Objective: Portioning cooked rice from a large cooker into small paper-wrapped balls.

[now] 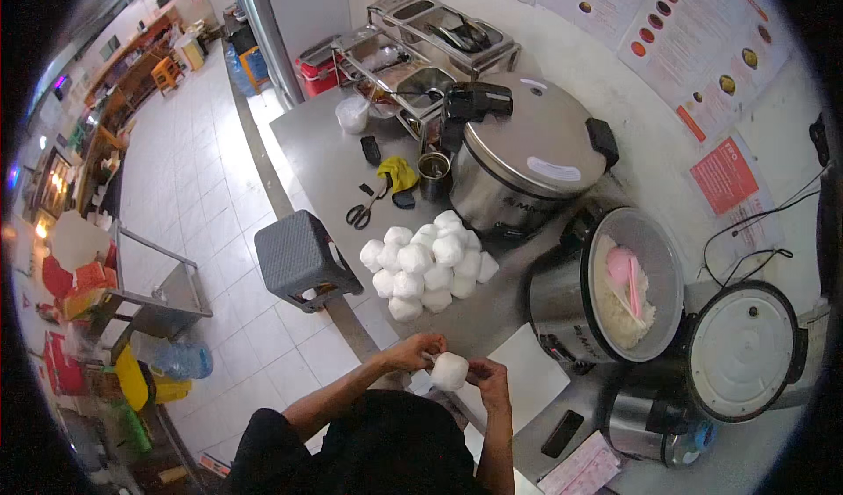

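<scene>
Between my two hands, in front of my body, hangs a round white wrapped bundle [450, 371]. My left hand [423, 352] pinches the bundle's upper left side with bent fingers. On its right side, the fingers of my right hand [487, 378] touch or grip the wrapping; the exact fingertip contact is partly hidden. Beyond my hands, a heap of similar white wrapped bundles [415, 258] is piled on the steel table [316, 146]. A stack of white paper sheets [530, 376] lies beside my right hand.
An open rice cooker [566, 304] holds rice and a pink scoop [621, 268]. Behind it stands a large closed cooker [507, 192]. Scissors [359, 216], a yellow cloth [399, 174] and a metal cup [434, 166] lie past the heap. A phone [562, 433] is at right, a grey stool [296, 251] at left.
</scene>
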The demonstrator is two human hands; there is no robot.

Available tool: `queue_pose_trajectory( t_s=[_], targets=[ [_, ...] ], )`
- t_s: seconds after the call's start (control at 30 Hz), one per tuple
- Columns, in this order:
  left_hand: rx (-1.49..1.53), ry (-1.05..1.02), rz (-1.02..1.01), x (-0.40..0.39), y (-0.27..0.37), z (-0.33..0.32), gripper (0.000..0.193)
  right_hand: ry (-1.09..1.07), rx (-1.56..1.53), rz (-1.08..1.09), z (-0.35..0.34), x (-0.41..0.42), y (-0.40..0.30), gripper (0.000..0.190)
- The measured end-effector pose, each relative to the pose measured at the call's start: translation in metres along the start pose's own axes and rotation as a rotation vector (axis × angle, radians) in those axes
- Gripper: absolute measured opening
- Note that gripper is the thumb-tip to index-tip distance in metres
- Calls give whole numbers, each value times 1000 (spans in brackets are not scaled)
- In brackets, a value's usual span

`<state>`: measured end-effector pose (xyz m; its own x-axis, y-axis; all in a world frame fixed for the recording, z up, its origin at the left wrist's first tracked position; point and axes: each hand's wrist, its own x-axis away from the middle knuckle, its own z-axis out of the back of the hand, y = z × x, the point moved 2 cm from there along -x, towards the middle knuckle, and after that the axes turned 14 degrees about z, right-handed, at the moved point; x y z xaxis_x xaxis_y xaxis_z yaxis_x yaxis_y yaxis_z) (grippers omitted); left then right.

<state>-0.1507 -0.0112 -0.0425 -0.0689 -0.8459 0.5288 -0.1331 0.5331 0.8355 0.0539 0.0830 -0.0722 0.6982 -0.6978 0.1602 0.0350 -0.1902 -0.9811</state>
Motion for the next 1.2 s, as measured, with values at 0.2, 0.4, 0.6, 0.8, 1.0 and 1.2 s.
queue_pose_trajectory(
  t_s=[0.2,0.4,0.6,0.8,1.0,1.2],
  targets=[
    [55,381,-33,8,3,-21,33,109,180,199,-57,4,-76,45],
    [-12,432,-116,12,21,-27,33,370,-14,106,-62,-1,-76,47],
    [655,49,72,-5,9,-30,24,472,-168,217,-64,-9,-80,54],
    [936,5,97,-42,-13,-36,39,486,-48,320,-60,-17,-77,65],
    [580,61,-224,-88,-71,-40,46,335,18,338,-61,-21,-79,65],
    [-585,49,-334,-94,-82,-35,27,367,-95,323,-63,-31,-87,64]
  ],
)
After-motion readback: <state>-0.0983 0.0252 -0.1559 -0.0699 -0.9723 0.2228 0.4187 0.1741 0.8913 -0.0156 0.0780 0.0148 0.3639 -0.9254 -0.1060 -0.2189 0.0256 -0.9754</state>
